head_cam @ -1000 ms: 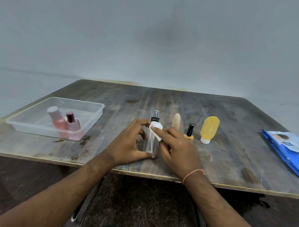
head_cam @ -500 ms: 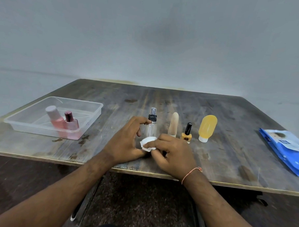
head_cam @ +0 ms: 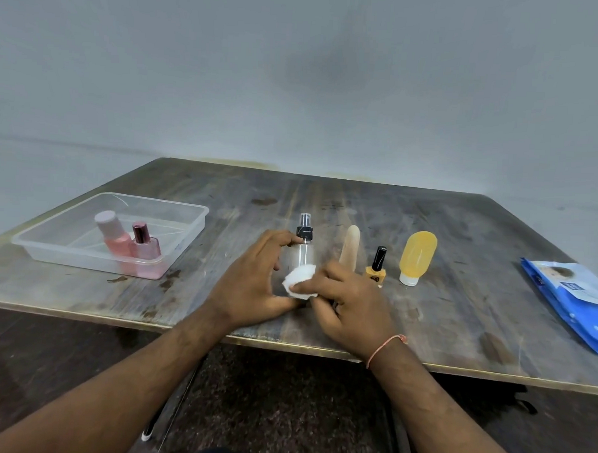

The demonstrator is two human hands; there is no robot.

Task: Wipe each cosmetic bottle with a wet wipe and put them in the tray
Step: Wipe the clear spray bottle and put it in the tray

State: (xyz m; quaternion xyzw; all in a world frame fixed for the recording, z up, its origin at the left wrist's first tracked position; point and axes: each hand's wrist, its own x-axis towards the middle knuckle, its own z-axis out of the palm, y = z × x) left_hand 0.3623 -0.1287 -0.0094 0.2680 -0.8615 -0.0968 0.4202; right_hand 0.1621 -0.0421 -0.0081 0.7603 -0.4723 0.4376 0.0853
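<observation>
Spray bottle [head_cam: 304, 250] stands at frame center, left hand [head_cam: 254, 286] curled around it, while right hand [head_cam: 349, 304] pinching the wet wipe [head_cam: 299, 285] has moved down from its cap to its base, so wiping seems nearly finished before the tray [head_cam: 187, 235] with 2 bottles.

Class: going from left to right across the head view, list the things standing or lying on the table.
Clear tray → clear spray bottle → beige tube → yellow nail polish → yellow squeeze bottle → blue wipes pack.
</observation>
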